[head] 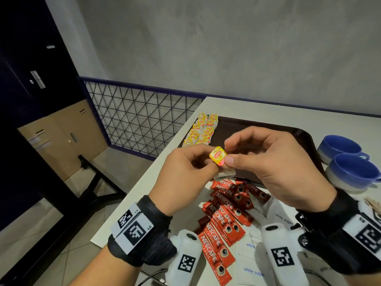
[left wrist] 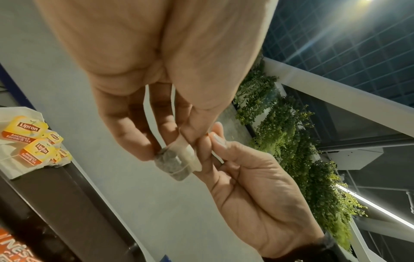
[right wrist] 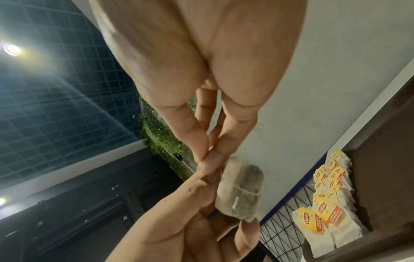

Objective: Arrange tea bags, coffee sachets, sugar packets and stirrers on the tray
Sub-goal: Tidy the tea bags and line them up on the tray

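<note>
Above the front of the dark brown tray (head: 268,126), both hands hold one tea bag (head: 226,173) by its yellow Lipton tag (head: 218,155). My left hand (head: 207,162) pinches the tag's left side and my right hand (head: 226,154) pinches its right side, with the bag hanging below. In the left wrist view the left fingers (left wrist: 143,147) pinch the grey bag (left wrist: 174,164). The right wrist view shows the same bag (right wrist: 241,191). Two rows of tea bags (head: 203,129) lie along the tray's left edge. Red Nescafe coffee sachets (head: 226,213) and white sugar packets (head: 278,217) lie on the table in front of the tray.
Two blue cups (head: 340,147) (head: 354,172) stand right of the tray. Something wooden (head: 373,205) shows at the right edge. The white table's left edge (head: 144,182) drops to a tiled floor beside a wire-mesh railing (head: 134,118).
</note>
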{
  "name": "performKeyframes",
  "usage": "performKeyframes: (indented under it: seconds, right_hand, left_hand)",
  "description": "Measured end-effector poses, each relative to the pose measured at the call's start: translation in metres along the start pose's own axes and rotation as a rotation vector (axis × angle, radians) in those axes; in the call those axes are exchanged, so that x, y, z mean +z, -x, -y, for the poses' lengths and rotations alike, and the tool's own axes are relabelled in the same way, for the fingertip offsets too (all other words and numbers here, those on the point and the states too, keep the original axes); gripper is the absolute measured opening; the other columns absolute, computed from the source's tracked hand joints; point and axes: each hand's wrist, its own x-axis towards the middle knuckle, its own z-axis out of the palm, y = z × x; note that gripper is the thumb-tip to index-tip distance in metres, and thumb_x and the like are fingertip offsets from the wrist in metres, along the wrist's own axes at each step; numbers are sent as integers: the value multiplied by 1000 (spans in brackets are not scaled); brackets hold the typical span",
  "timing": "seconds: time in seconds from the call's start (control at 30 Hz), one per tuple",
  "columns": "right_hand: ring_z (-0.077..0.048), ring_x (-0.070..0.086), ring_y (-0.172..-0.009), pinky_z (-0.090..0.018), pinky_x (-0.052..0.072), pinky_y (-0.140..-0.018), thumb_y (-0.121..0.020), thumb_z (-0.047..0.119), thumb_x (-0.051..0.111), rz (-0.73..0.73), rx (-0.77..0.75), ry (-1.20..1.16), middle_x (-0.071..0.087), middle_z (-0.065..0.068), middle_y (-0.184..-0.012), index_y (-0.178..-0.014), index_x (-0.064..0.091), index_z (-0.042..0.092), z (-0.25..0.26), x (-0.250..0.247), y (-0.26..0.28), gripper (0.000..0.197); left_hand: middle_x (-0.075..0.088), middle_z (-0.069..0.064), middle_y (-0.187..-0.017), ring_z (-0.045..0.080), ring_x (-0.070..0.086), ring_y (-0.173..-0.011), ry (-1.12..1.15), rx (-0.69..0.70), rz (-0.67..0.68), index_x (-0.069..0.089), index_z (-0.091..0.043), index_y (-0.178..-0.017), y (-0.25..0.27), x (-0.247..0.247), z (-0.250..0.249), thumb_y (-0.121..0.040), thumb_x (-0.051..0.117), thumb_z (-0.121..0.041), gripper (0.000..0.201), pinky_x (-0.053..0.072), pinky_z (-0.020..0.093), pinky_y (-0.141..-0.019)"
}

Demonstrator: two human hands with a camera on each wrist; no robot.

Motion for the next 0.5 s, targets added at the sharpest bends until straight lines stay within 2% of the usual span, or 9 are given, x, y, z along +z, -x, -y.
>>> performKeyframes:
  seconds: [0.13,0.3,0.4,0.5]
  right_hand:
    - [-22,77,-95,-44,63,-88,-78,-2,84,14,-8,47,79,-3,-102,-104,80,25,3,3,3,38]
    - [-12,73,-99,-37,62,-90,-83,2,82,48,-67,230,75,5,-106,-108,80,38,8,5,5,44]
    - [-15,73,-99,-44,59,-94,-83,6,83,54,-68,256,74,4,-103,-102,82,37,6,7,3,37]
    - [-19,74,-95,-48,60,-91,-82,6,84,51,-59,253,74,2,-97,-100,83,35,4,7,2,34]
  left_hand:
    - [77,-3,-81,21,73,-78,-1,7,11,80,-24,-95,1,1,1,-95,73,-17,10,59,51,-81]
    - [72,0,-78,26,69,-79,-39,41,14,77,-22,-91,-1,0,5,-96,73,-21,6,56,51,-79]
    - [72,2,-79,28,70,-81,-52,47,10,76,-24,-90,-2,-1,6,-95,73,-21,6,56,50,-79]
    - [73,2,-80,27,70,-83,-53,45,21,76,-25,-91,-2,-2,7,-95,73,-21,6,56,52,-80]
